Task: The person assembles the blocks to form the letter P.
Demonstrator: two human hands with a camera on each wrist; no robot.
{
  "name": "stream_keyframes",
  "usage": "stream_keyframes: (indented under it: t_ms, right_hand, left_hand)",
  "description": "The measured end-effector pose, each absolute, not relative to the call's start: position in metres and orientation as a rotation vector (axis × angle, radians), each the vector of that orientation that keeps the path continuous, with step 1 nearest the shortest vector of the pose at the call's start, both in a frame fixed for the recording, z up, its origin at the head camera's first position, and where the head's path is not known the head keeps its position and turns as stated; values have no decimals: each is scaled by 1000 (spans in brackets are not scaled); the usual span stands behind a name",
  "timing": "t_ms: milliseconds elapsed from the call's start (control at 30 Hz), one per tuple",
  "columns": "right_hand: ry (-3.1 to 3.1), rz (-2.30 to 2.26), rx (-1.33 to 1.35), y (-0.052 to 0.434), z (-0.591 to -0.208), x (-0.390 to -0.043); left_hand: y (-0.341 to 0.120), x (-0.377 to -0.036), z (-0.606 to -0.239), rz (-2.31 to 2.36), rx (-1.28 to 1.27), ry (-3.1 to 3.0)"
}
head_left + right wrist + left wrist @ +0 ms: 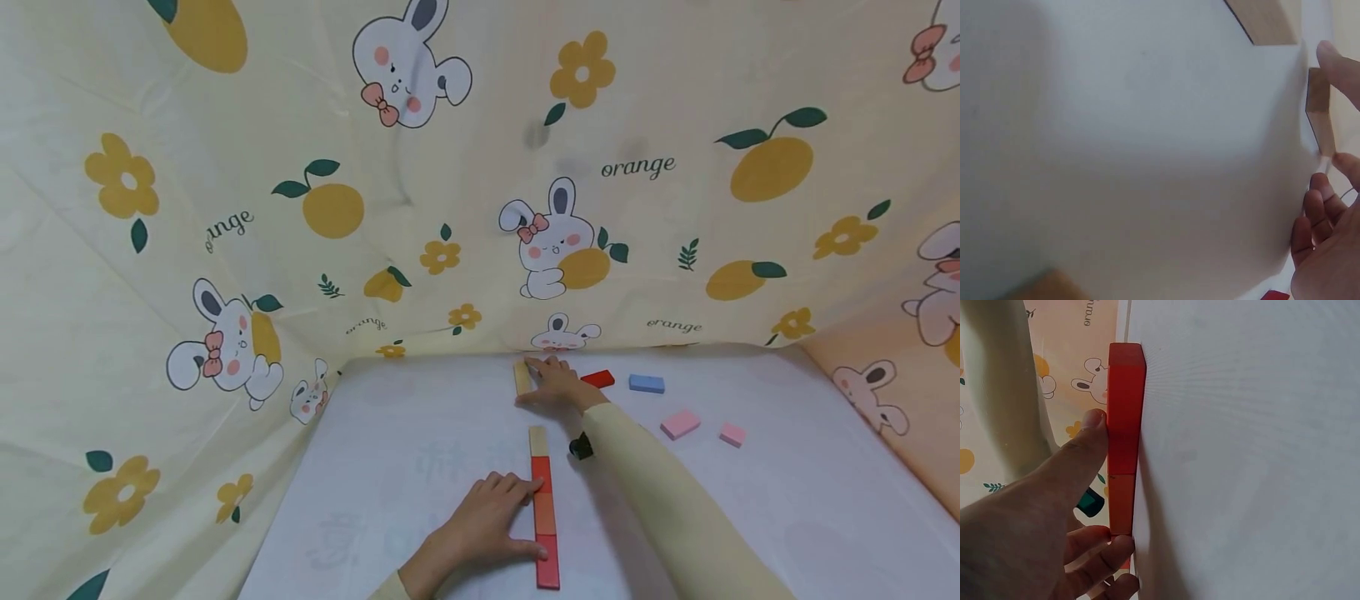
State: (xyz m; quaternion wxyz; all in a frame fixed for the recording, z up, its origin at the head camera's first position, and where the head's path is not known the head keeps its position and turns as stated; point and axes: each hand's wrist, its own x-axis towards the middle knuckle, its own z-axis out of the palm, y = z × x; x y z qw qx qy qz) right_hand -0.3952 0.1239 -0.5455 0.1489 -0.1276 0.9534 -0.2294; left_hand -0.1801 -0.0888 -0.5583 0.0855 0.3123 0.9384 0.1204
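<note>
Our left hand (487, 517) rests flat-fingered against the block row (544, 508) while our right hand (557, 385) pinches a tan block (522, 377); a careless nudge could skew the row.

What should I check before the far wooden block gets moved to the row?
1. Left hand steadies the row of blocks: ok, fingers rest against its side.
2. Right hand on the wooden block: ok, fingertips touch it.
3. Grip round that block: cannot tell.
4. Row's far end, a wooden piece, free: ok.
5. Table between block and row bare: ok.
6. Red block apart from the hand: cannot tell.
</note>
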Motion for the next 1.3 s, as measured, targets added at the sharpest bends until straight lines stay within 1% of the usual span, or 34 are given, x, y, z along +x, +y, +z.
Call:
stream_keyframes:
  t_ms: [400, 733, 1067, 1300]
  right_hand:
    - [2711, -726, -413, 136, -547, -396]
    - [2636, -868, -455, 152, -544, -398]
    - [2629, -885, -607, 164, -536, -383]
    - [2612, -894, -585, 167, -536, -373]
  left_hand:
    - [-87, -180, -557, 350, 904, 2785]
    - [-87, -180, -556, 356, 902, 2781]
    - [-87, -180, -558, 360, 911, 2793]
    - [-87, -179, -558, 361, 915, 2802]
